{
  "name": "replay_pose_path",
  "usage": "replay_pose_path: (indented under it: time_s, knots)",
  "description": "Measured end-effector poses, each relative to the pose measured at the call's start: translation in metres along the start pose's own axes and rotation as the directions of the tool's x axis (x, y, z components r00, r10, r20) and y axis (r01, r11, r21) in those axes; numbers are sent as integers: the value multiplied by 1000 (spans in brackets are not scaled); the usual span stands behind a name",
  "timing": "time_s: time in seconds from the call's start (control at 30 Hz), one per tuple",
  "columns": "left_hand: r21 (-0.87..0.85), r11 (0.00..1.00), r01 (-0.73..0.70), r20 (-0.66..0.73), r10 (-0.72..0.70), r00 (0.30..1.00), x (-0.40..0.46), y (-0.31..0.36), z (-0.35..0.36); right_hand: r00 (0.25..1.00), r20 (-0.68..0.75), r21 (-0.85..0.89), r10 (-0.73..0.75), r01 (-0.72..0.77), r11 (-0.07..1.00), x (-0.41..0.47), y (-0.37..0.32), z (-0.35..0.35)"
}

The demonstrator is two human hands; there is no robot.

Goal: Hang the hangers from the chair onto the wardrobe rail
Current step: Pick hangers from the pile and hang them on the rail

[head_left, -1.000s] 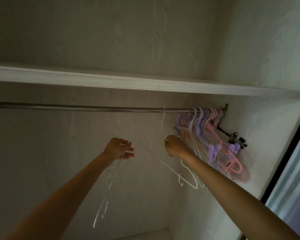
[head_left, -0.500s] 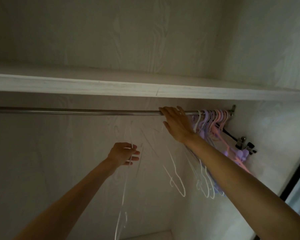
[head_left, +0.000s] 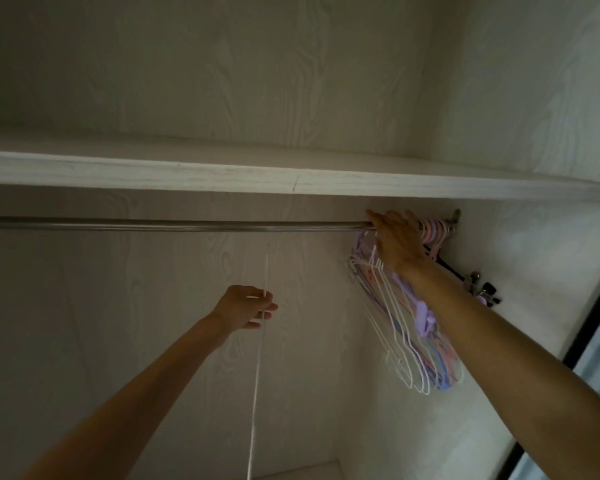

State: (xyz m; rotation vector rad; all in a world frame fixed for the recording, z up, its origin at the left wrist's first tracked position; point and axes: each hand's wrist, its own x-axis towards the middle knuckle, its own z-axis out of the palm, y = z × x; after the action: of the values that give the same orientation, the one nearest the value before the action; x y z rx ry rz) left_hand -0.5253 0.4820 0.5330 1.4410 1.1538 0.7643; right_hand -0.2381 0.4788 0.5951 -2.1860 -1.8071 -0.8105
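Note:
A metal wardrobe rail point(head_left: 174, 225) runs across under a white shelf. At its right end hangs a bunch of white, purple and pink hangers point(head_left: 406, 327). My right hand point(head_left: 397, 239) lies with straight fingers on the rail and against the hanger hooks there. My left hand point(head_left: 246, 308) is lower, below the rail's middle, and pinches thin white hangers point(head_left: 258, 358) seen edge-on, which hang down from it.
The white shelf point(head_left: 291, 178) sits just above the rail. The wardrobe's right side wall point(head_left: 520, 271) is close behind the hung bunch, with a dark clip hanger point(head_left: 478, 285) against it. A dark door frame edge point(head_left: 589, 327) runs at far right.
My right hand rose from the white hanger to the rail, then slid right along it, pushing the white hangers into the bunch. My left hand stayed low with its hangers.

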Motion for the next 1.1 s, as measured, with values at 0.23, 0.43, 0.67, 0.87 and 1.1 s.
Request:
replay_pose_path:
  time_s: [0.23,0.43,0.67,0.87,1.1]
  knots:
    - [101,995,-6,60,0,998,-7,14,13,999,-36,524,3,16,852,-49,-55,-23]
    - [178,978,-109,109,90,990,-11,30,44,660,648,689,-381,-294,662,-115,-90,-36]
    - [599,767,-229,-134,377,916,-8,60,49,961,273,792,-50,-195,579,-106,-81,-27]
    - [916,342,-210,-103,707,699,6,69,15,972,182,688,146,-232,688,-73,-82,-15]
    - [991,105,-86,9,580,815,16,49,4,940,323,532,111,-278,800,-87,-81,18]
